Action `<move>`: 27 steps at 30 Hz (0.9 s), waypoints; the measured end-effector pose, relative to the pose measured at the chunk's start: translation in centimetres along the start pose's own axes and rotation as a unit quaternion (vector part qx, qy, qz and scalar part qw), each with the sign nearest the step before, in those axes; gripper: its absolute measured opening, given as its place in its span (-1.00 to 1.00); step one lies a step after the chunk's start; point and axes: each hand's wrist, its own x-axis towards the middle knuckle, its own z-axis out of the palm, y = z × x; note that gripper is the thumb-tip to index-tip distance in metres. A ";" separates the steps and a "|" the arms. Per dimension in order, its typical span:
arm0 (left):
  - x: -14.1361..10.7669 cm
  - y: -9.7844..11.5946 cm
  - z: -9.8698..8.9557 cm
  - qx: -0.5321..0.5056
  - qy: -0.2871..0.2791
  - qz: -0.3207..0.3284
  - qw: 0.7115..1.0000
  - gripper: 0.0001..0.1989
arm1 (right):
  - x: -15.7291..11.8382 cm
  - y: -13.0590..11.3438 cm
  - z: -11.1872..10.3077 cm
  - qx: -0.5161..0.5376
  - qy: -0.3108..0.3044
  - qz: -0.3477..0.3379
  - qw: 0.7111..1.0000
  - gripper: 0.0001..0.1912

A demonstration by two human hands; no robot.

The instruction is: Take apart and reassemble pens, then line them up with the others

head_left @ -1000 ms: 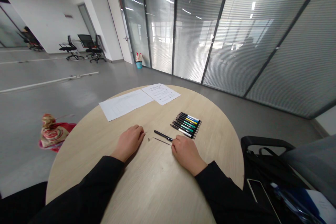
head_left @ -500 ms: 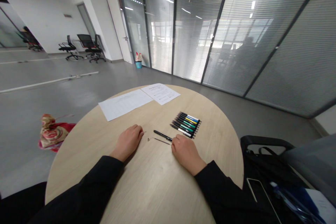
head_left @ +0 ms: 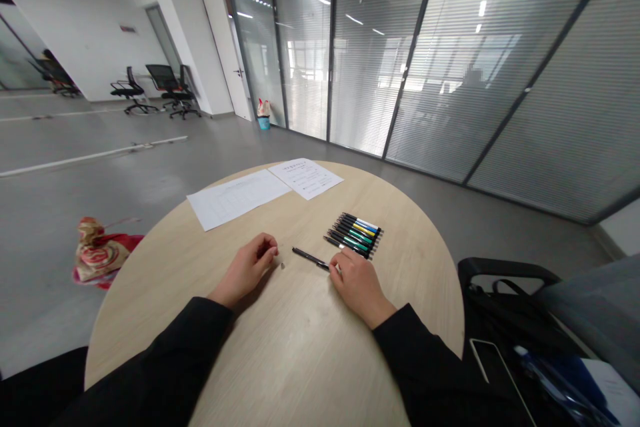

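Observation:
On the round wooden table, my left hand rests with its fingers curled and the thumb tip close to the index finger. Whatever they pinch, if anything, is too small to see. A tiny grey piece lies just right of those fingertips. A black pen lies slanted between the hands. Its near end meets the fingertips of my right hand, which is bent closed, its grip hidden. Beyond this hand several black pens with white, blue, yellow and green barrels lie side by side in a row.
Two printed sheets, one wide and one beside it, lie at the table's far edge. A chair with a phone on it stands at the right. A red and beige bag is on the floor at left.
The thin dark rod that lay between the hands is out of sight. My left hand has turned slightly and its fingers have lifted. My right hand has shifted a little to the right.

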 end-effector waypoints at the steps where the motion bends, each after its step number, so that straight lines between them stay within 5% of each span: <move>1: 0.0 0.1 0.0 -0.012 -0.002 0.000 1.000 -0.78 | 0.0 0.0 0.1 0.002 0.000 -0.003 1.000 -0.85; 15: -0.3 1.1 0.3 -0.116 -0.038 -0.030 0.992 -0.72 | 0.0 0.3 0.7 0.027 0.019 -0.027 0.999 -0.86; 27: -0.2 0.8 0.3 -0.095 -0.035 -0.010 0.995 -0.72 | 0.0 0.1 0.4 -0.005 0.004 -0.048 0.999 -0.84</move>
